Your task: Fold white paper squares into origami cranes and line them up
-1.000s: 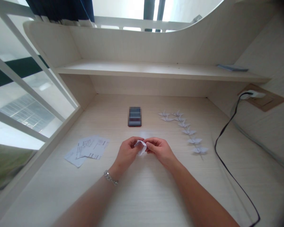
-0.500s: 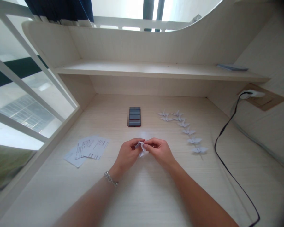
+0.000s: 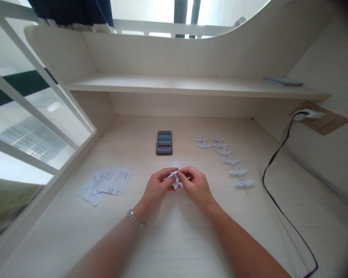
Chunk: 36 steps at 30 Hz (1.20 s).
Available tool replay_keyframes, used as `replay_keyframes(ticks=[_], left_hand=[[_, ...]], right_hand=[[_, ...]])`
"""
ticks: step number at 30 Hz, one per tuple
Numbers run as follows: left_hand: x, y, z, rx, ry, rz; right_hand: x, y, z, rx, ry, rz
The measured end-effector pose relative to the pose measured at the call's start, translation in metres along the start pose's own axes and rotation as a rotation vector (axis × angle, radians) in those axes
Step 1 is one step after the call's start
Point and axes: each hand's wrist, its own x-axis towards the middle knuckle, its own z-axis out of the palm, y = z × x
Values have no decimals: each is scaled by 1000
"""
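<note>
A small white folded paper piece (image 3: pixel 174 180) is pinched between both hands just above the pale wooden desk (image 3: pixel 174 239). My left hand (image 3: pixel 156 189), with a bracelet on the wrist, grips its left side. My right hand (image 3: pixel 195 185) holds its right side with thumb and fingertips. Most of the paper is hidden by my fingers. To the right, several finished white paper cranes (image 3: pixel 223 152) lie in a curved row on the desk.
A phone (image 3: pixel 164 142) lies face up beyond my hands. Printed paper slips (image 3: pixel 107 183) rest at the left. A black cable (image 3: pixel 274 185) runs from a wall socket (image 3: pixel 310 115) across the desk's right side. A shelf (image 3: pixel 191 85) spans above with a flat blue item (image 3: pixel 284 82).
The folded paper has been drawn in tighter between my fingers and turned slightly. Both hands have shifted a little farther from me.
</note>
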Motion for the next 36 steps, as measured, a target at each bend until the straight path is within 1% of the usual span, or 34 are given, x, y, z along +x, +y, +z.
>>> replay_keyframes(ticks=[6,12,19,23,27,31,33,36], left_hand=[[0,0,1,-98,8,-23],[0,0,1,-92,28,-24],[0,0,0,-80,31,-2],[1,0,-1,-55,39,23],[2,-1,-2,-19,55,49],[2,-2,-2,39,42,91],[2,-3,-2,65,37,104],[2,-4,-2,77,28,84]], right_hand=[[0,-1,0,-10,-3,-9],[0,0,0,-20,11,-13],[0,2,1,24,12,-8],[3,8,2,138,2,47],[7,13,1,203,-16,116],[8,12,0,335,-69,192],[8,10,-1,381,-66,230],[6,8,-1,441,-46,308]])
